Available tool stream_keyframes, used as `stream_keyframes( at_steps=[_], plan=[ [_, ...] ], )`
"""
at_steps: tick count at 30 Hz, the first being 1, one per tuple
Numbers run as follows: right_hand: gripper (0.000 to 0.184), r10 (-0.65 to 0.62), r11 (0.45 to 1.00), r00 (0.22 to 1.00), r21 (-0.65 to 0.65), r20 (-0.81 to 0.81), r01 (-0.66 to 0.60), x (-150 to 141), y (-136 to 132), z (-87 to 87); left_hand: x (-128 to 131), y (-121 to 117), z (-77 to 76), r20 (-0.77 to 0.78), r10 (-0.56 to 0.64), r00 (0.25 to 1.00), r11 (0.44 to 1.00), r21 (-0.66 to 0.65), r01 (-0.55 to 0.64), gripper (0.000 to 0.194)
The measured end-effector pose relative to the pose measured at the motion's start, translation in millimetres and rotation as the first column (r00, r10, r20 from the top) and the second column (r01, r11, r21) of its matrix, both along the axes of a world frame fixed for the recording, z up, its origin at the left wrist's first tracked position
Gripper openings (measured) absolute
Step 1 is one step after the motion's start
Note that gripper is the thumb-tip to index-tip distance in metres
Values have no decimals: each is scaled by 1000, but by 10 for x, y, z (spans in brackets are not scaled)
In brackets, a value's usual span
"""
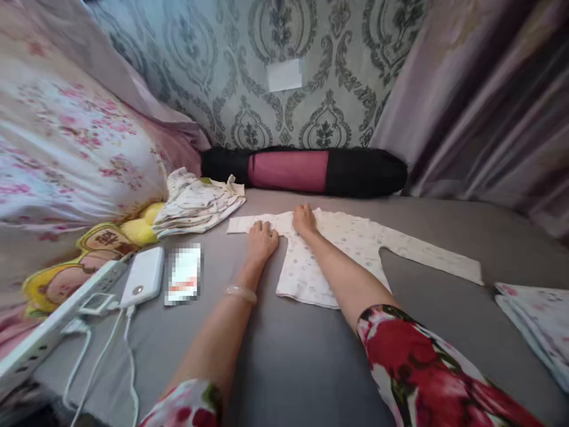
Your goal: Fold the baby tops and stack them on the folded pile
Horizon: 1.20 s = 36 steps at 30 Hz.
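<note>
A white long-sleeved child's shirt (306, 276) with a small faint print lies spread flat on the grey bed sheet, its hem towards me. The sleeve on the left runs straight out, while the one on the right slants down. My left hand (263, 238) is closed on the left sleeve, about midway along it, fingers curled over the cloth. At the left shoulder, my right hand (304, 219) is closed with its fingers bent into the fabric. The fingertips of both hands are partly hidden. My right forearm crosses over the body of the shirt.
A pile of folded light clothes (198, 201) lies back left. Near it are a yellow plush toy (106, 237), a white power bank (144, 276), a power strip (62, 314) with cables, and a blurred card (183, 274). A black-and-pink bolster (288, 171) lines the wall; folded cloth (537, 314) sits right.
</note>
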State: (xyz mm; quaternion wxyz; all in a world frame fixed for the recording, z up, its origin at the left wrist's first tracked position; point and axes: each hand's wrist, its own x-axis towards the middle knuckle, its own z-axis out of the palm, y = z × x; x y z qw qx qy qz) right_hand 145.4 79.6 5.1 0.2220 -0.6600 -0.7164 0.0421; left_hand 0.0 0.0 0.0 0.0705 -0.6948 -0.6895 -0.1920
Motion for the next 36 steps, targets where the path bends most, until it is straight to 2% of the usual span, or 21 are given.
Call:
stream_keyframes(
  at_steps=[5,8,10,12,14,16,18,20,23,30,33,36],
  plan=[
    [27,-2,998,997,-67,-76,-3,25,-78,107,-59,5,-6,157,3,988,998,60,-13,29],
    [32,26,994,990,-98,-140,-40,78,-307,243,-70,-40,23,256,26,966,991,117,-58,27],
    [31,97,989,984,-92,-151,-112,102,-581,333,-64,-79,58,257,27,966,994,96,-53,26],
    [26,207,972,969,-84,-133,-219,102,-940,407,-53,-112,100,232,-20,973,999,32,13,31],
    [24,360,923,926,-100,-117,-372,83,-1339,458,-40,-139,149,216,-80,973,995,-48,92,35],
    [20,447,875,888,-156,-103,-459,59,-1715,485,-19,-167,203,214,-99,972,986,-112,125,35],
    [16,507,837,858,-188,-85,-514,40,-2014,487,18,-205,260,220,-82,972,978,-169,121,36],
    [16,534,826,844,-187,-41,-532,29,-2209,470,74,-250,312,227,-63,972,969,-218,114,37],
    [18,524,844,851,-158,44,-512,20,-2337,435,184,-305,360,240,-40,970,955,-276,107,39],
    [28,484,875,860,-102,161,-474,-26,-2374,356,403,-315,398,210,106,972,910,-415,-10,30],
    [30,484,875,868,-84,113,-477,-22,-2333,303,430,-295,415,195,115,974,899,-437,-19,29],
    [27,487,873,873,-36,2,-487,-10,-2266,237,418,-272,427,164,98,982,911,-412,-22,27]
  ],
)
